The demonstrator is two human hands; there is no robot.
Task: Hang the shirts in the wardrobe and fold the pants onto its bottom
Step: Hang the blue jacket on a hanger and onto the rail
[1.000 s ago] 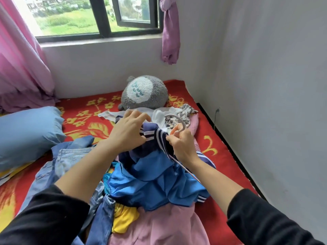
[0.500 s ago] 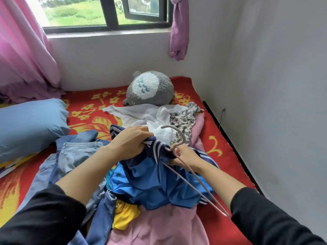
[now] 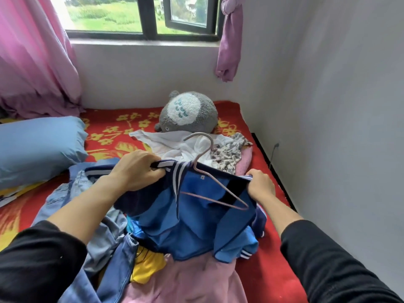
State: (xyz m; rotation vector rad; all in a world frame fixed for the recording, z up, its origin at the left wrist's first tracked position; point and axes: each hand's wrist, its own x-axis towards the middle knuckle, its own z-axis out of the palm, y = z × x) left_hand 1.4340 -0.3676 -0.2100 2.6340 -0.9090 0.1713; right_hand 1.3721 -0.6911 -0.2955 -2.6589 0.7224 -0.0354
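A blue shirt (image 3: 196,219) with a navy, white-striped collar is stretched between my hands above a pile of clothes on the bed. My left hand (image 3: 137,169) grips the collar on the left. My right hand (image 3: 261,185) grips the shirt's right shoulder. A pale pink wire hanger (image 3: 209,182) sits inside the neck opening, its hook sticking up behind the collar. Under the shirt lie denim jeans (image 3: 91,215), a yellow garment (image 3: 146,267) and a pink garment (image 3: 185,283). A white shirt (image 3: 175,143) and a leopard-print piece (image 3: 229,156) lie further back. The wardrobe is out of view.
A grey plush toy (image 3: 188,112) rests at the head of the red flowered bedspread (image 3: 113,130). A blue pillow (image 3: 37,147) lies to the left. White walls close in behind and on the right, with pink curtains (image 3: 32,57) at the window (image 3: 140,16).
My right hand let go of the hanger's neck and moved right to grip the shirt's shoulder. The hanger now sits inside the collar, and the shirt is spread wider between both hands.
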